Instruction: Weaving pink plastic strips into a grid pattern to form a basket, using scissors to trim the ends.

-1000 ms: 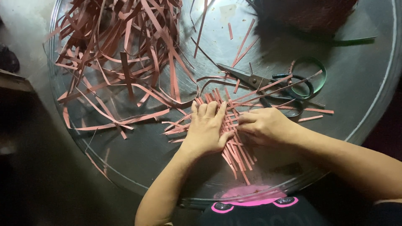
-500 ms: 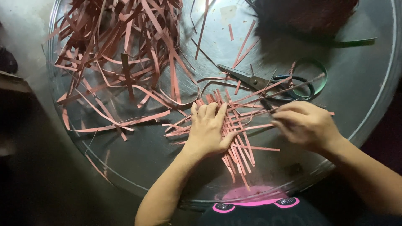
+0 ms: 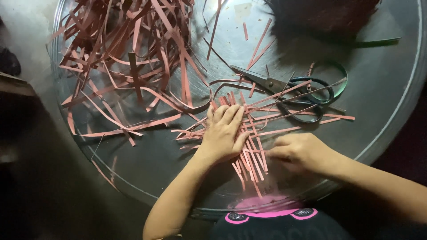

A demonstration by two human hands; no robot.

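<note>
Strips [image 3: 249,146] lie woven under the flat, spread left hand [image 3: 223,133]; the right hand [image 3: 297,153] pinches one strip's end. Pulling hard could tear it or loosen the weave, and the scissors [image 3: 284,91] nearby might snag the long ends.

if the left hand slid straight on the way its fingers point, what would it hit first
The left hand lies flat on the woven strips, fingers pointing up the tray. Straight ahead it would likely first meet the loose curled pink strips just beyond its fingertips. The scissors lie off to the right of that line.

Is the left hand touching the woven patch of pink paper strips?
Touching. The head view shows the left hand pressed flat on the woven patch of pink paper strips, palm and fingers covering its left part.
</note>
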